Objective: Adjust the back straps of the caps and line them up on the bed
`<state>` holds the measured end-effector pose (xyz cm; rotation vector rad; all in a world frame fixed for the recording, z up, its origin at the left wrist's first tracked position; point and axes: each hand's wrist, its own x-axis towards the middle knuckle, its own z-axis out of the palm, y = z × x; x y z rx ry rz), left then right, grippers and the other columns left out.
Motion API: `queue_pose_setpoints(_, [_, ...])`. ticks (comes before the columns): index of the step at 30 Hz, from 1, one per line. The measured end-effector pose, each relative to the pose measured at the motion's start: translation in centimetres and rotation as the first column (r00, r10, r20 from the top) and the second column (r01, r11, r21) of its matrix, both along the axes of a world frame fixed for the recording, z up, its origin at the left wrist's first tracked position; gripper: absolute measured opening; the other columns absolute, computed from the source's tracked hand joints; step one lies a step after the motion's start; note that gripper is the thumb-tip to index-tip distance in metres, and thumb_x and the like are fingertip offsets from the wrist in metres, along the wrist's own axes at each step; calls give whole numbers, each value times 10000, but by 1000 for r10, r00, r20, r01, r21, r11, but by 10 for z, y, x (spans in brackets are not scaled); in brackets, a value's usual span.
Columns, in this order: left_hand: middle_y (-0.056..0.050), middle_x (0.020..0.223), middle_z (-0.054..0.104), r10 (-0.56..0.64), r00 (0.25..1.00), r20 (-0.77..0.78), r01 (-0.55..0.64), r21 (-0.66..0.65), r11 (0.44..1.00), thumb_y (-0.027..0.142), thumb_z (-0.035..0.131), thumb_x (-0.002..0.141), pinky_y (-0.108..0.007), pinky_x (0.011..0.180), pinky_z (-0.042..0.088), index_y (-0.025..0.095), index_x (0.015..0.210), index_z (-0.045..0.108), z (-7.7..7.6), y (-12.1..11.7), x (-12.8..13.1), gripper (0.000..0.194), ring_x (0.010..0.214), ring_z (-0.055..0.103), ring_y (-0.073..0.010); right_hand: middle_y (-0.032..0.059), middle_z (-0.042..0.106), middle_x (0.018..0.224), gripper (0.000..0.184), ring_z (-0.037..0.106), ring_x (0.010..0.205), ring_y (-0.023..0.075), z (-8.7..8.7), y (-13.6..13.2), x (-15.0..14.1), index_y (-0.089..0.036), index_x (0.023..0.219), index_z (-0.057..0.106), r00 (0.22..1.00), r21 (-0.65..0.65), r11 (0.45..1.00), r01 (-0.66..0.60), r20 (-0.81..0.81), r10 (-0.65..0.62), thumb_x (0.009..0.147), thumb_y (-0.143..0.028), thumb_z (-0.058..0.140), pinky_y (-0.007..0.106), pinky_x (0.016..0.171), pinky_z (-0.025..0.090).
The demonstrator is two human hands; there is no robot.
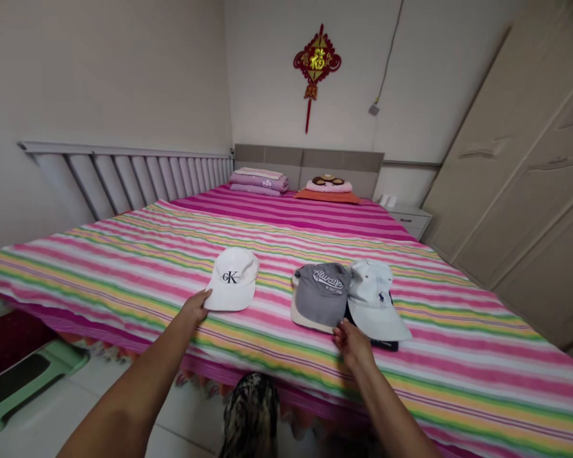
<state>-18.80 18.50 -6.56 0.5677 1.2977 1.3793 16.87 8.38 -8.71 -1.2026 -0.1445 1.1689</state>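
A multicoloured striped bed sheet (458,331) is covering the near part of the bed in front of me, and several baseball caps are lying on it. To the right, a pale blue baseball cap (373,299) with a small dark emblem is resting over a dark cap (390,345), beyond my right hand and a little to its right. Against its left side, a gray "Always" baseball cap (322,302) is sitting on a beige cap (298,315), just ahead of my right fingertips. Well apart on the left, a white CK baseball cap (233,283) is lying alone, its brim facing me, just ahead and to the right of my left hand.

My right hand (352,343) is curling, thumb and fingertips together at the gray brim's near right corner; whether they are also catching the beige brim, I cannot tell. My left hand (194,308) is pinching the left corner of the white brim, its fingers closing on the edge.
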Motion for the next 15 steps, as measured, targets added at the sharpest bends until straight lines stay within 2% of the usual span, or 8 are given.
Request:
queue_pose_setpoints(2, [-36, 558, 640, 25, 998, -64, -26, -26, 999, 30, 557, 681, -312, 612, 516, 76, 880, 592, -10, 1, -3, 207, 567, 615, -178, -80, 503, 482, 163, 502, 382, 49, 1, 4, -1, -136, 658, 486, 1000, -23, 1000, -10, -7, 10, 793, -199, 552, 143, 354, 412])
queue_pose_setpoints(4, [-17, 549, 629, 63, 988, -143, -68, -33, 997, 50, 573, 667, -291, 618, 505, 94, 848, 594, -13, 4, -6, 188, 575, 609, -163, -89, 467, 475, 199, 460, 363, 36, 3, 8, 0, -128, 636, 481, 999, -46, 998, -31, -25, 30, 811, -204, 537, 142, 338, 386])
queue_pose_setpoints(8, [-22, 576, 618, 110, 940, -323, -127, -30, 991, 92, 594, 620, -306, 667, 475, 127, 742, 589, -5, 10, -14, 127, 713, 616, -206, -113, 393, 423, 238, 363, 305, 18, 13, 18, 1, -137, 595, 459, 996, -25, 997, -70, -57, 69, 819, -186, 524, 131, 307, 332])
queue_pose_setpoints(10, [-45, 652, 631, 114, 910, -399, -127, -6, 992, 112, 605, 590, -338, 735, 450, 140, 708, 581, 3, 9, -15, 123, 864, 592, -256, -108, 438, 421, 211, 401, 314, 28, 23, 23, 0, -153, 597, 461, 991, 54, 992, -111, -66, 114, 778, -157, 568, 133, 324, 357])
queue_pose_setpoints(12, [-70, 790, 643, 110, 889, -445, -100, 45, 994, 154, 606, 595, -355, 816, 411, 146, 744, 585, 9, 4, -6, 151, 1022, 519, -283, -83, 550, 487, 171, 503, 392, 54, 36, 25, -2, -172, 625, 491, 980, 165, 971, -176, -64, 188, 705, -127, 635, 148, 381, 417])
queue_pose_setpoints(15, [-88, 949, 629, 21, 895, -445, 32, 113, 993, 288, 596, 643, -352, 868, 382, 148, 824, 595, 13, -14, 29, 229, 1097, 464, -280, -36, 656, 635, 195, 593, 539, 97, 56, 20, -7, -185, 691, 556, 950, 323, 902, -285, -30, 311, 600, -129, 718, 185, 487, 476])
